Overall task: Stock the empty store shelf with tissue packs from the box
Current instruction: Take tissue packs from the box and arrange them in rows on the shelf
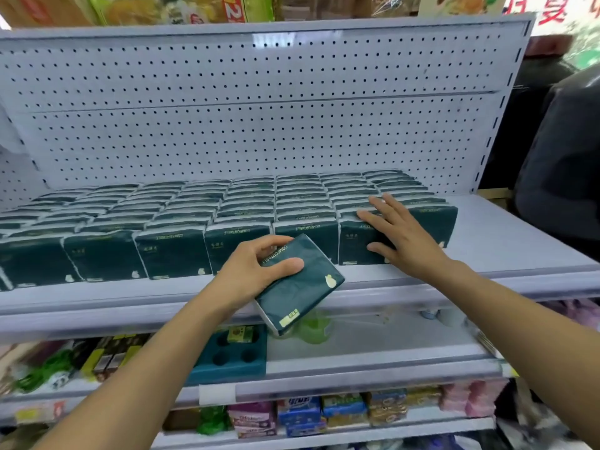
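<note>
Grip check from my end: the left hand (pixel 256 271) has its fingers and thumb curled round one dark green tissue pack (pixel 300 287), thumb across the printed face, fingers over the far edge. The pack is tilted and held in the air just in front of the shelf (pixel 506 235) edge, not touching the rows. My right hand (pixel 401 233) is flat and spread, fingers straight, palm pressing on the front pack of the rightmost row (pixel 431 219), thumb down its front face, so it's gripping nothing. The shelf is filled from the left with rows of the same green packs (pixel 207 209), standing on edge back to the white pegboard (pixel 259 118). A bare strip of shelf remains on the right. Below, a lower shelf (pixel 373 349) carries a teal tray (pixel 232 355) with round holes.
</note>
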### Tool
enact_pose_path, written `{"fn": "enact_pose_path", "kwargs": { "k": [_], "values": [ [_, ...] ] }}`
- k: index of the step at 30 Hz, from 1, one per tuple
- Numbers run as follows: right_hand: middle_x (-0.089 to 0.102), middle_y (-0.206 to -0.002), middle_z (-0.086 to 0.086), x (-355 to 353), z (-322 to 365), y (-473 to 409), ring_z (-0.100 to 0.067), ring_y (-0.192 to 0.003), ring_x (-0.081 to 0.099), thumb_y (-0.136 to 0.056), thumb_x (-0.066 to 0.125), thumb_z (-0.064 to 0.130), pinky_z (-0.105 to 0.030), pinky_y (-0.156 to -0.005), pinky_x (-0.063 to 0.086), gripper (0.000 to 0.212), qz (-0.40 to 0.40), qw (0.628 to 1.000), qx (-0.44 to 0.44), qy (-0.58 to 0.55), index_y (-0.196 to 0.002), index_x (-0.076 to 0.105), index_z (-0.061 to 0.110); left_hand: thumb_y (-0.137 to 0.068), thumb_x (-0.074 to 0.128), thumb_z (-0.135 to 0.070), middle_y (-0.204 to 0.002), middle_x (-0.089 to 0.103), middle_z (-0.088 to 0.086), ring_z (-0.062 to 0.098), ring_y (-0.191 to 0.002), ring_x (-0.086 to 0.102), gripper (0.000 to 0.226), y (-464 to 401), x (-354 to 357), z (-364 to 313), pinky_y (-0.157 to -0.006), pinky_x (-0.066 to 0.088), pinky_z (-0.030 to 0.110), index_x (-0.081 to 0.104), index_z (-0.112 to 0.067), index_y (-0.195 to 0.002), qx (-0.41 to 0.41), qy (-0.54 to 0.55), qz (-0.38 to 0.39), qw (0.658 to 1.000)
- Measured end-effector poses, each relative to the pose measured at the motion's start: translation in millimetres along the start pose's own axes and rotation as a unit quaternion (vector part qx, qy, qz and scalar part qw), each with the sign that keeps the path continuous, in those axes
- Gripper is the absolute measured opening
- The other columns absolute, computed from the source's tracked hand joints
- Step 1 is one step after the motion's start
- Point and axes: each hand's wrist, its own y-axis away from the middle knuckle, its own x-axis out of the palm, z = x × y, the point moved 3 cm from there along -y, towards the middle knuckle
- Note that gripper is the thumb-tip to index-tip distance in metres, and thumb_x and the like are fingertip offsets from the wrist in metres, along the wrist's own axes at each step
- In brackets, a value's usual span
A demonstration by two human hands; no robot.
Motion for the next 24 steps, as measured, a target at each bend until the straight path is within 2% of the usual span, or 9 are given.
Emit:
{"fn": "enact_pose_path", "kwargs": {
  "k": [3,5,9,11,13,16,19,22,24],
  "values": [
    [0.027,-0.158,-0.004,4,-4,-3,-0.028,-0.148,0.014,-0.091,0.064,0.036,-0.057,-0.116,0.021,0.064,-0.003,0.999,-0.021,0.036,-0.148,0.037,0.026,-0.059,0.085,-0.061,-0.118,0.069,-0.012,0.017,-0.116,0.062,0.056,-7,0,0,-0.095,0.054,0.045,0.067,-0.044,-0.11,0.004,-0.013,-0.006,1.0],
    [0.023,-0.16,-0.001,4,-4,-3,-0.026,-0.149,0.01,-0.093,0.052,0.049,-0.058,-0.117,0.012,0.062,0.008,0.998,-0.006,0.061,-0.15,0.032,0.031,-0.052,0.088,-0.061,-0.122,0.065,-0.01,0.014,-0.122,0.057,0.065,-12,2,-1,-0.099,0.051,0.044,0.066,-0.046,-0.111,0.014,-0.026,-0.02,0.999],
    [0.014,-0.162,0.005,-15,12,0,-0.017,-0.15,0.001,-0.095,0.021,0.062,-0.052,-0.12,0.001,0.064,-0.011,0.999,0.027,0.04,-0.152,0.025,0.034,-0.046,0.09,-0.062,-0.117,0.061,0.001,0.016,-0.111,0.06,0.074,-15,12,-6,-0.091,0.055,0.04,0.059,-0.053,-0.113,0.038,-0.075,-0.02,0.996],
    [0.027,-0.158,0.006,-34,28,1,-0.016,-0.147,0.015,-0.096,0.025,0.06,-0.046,-0.119,0.016,0.062,-0.044,0.998,0.033,-0.03,-0.15,0.033,0.031,-0.047,0.086,-0.063,-0.109,0.064,0.001,0.016,-0.103,0.063,0.074,-17,18,-10,-0.087,0.057,0.041,0.057,-0.055,-0.114,0.061,-0.096,-0.017,0.993],
    [0.051,-0.14,0.011,-53,50,4,-0.007,-0.131,0.041,-0.095,0.039,0.059,-0.038,-0.109,0.037,0.056,-0.014,0.977,0.067,-0.202,-0.143,0.046,0.03,-0.056,0.085,-0.059,-0.103,0.065,-0.001,0.015,-0.096,0.065,0.066,-19,27,-15,-0.08,0.059,0.04,0.057,-0.052,-0.115,0.08,-0.102,-0.015,0.992],
    [0.068,-0.116,0.009,-61,79,11,-0.004,-0.107,0.063,-0.09,0.068,0.026,-0.025,-0.092,0.051,0.056,0.128,0.873,0.107,-0.458,-0.142,0.046,0.025,-0.082,0.074,-0.04,-0.091,0.069,-0.009,0.006,-0.083,0.066,0.038,-22,46,-26,-0.071,0.057,0.028,0.058,-0.042,-0.116,0.131,-0.092,-0.017,0.987],
    [0.072,-0.106,0.008,-64,73,21,-0.007,-0.095,0.069,-0.082,0.076,0.007,-0.02,-0.077,0.053,0.064,0.129,0.867,0.109,-0.468,-0.138,0.048,0.022,-0.092,0.065,-0.03,-0.081,0.068,-0.009,0.006,-0.076,0.064,0.024,-24,63,-34,-0.067,0.053,0.027,0.057,-0.039,-0.113,0.158,-0.087,-0.018,0.983],
    [0.057,-0.061,0.018,-71,43,31,-0.001,-0.056,0.05,-0.08,0.077,0.008,-0.012,-0.058,0.04,0.049,0.072,0.891,0.143,-0.425,-0.122,0.056,0.02,-0.099,0.051,-0.036,-0.091,0.069,-0.003,0.016,-0.088,0.065,0.022,-32,74,-39,-0.083,0.054,0.045,0.056,-0.034,-0.121,0.161,-0.088,-0.018,0.983],
    [0.052,-0.059,0.012,-76,20,42,-0.008,-0.054,0.046,-0.079,0.078,0.009,-0.018,-0.056,0.041,0.044,0.038,0.898,0.173,-0.402,-0.115,0.055,0.021,-0.103,0.043,-0.037,-0.104,0.068,-0.004,0.013,-0.097,0.062,0.028,-45,76,-40,-0.091,0.051,0.044,0.055,-0.028,-0.127,0.171,-0.122,-0.054,0.976]
  ]
}}
